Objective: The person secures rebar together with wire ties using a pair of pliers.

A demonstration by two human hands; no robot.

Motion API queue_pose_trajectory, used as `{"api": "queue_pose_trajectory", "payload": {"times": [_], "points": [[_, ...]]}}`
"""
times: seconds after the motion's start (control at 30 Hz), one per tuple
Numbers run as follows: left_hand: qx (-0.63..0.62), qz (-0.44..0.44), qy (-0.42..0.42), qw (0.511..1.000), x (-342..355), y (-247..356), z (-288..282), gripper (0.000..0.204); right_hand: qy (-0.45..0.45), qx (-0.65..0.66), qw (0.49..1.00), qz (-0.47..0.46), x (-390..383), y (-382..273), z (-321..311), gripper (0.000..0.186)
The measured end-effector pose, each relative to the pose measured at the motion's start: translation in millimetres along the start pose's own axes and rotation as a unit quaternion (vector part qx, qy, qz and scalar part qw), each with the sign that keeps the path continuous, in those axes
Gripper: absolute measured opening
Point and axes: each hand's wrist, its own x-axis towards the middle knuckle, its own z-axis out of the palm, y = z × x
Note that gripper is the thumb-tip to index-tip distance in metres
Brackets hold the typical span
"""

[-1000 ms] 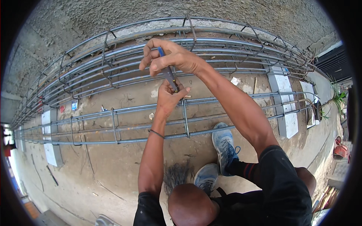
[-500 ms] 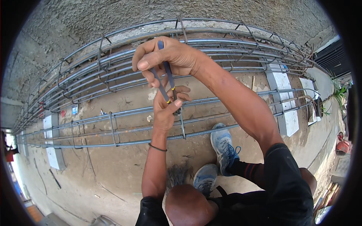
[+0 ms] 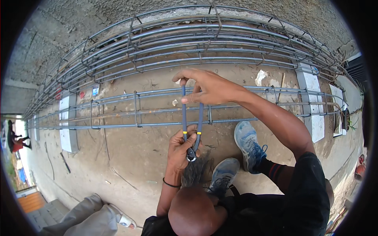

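Head view, fingers point(image 3: 189, 74) on spread pincers point(image 3: 200, 118), floor point(image 3: 138, 153) along rebar edge point(image 3: 165, 124)

At lower centre, pincers point(image 3: 200, 120) partly hide the left hand point(image 3: 180, 151) and the head point(image 3: 197, 208) partly covers a bundle of dark strands point(image 3: 195, 173); at lower left, grey trousers point(image 3: 92, 220) are cut off by the edge; a red-and-black shape point(image 3: 17, 144) at far left is too small to identify.
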Motion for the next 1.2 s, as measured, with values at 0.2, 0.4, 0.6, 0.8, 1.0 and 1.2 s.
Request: {"api": "queue_pose_trajectory", "payload": {"times": [0.2, 0.4, 0.6, 0.8, 1.0, 1.2], "points": [[-0.17, -0.065, 0.112, 0.977, -68.7, -9.1, -36.8, 0.036, -0.279, -0.228, 0.909, -0.211, 19.2, -18.6, 48.5, 0.026], [0.163, 0.036, 0.394, 0.904, -127.5, -78.7, -91.1, 0.028, -0.455, -0.286, 0.798, -0.271, -13.1, -37.2, 93.3, 0.027], [0.237, 0.212, 0.286, 0.904, -138.7, 27.3, -32.2, 0.03, -0.417, -0.18, 0.88, -0.14, -56.0, -23.9, 36.2, 0.037], [0.069, 0.184, -0.038, 0.98, -0.7, 92.4, 67.7, 0.036, -0.242, -0.025, 0.965, -0.096, -47.5, -45.4, -17.3, 0.036], [0.287, 0.172, -0.053, 0.941, 58.9, 85.9, 96.7, 0.033, -0.051, 0.256, 0.959, 0.112, -78.6, 10.0, -55.2, 0.024], [0.635, -0.002, 0.121, 0.763, 75.7, 14.9, 20.1, 0.028, -0.001, -0.093, 0.995, 0.033, -89.9, 106.1, -50.9, 0.011]]}}
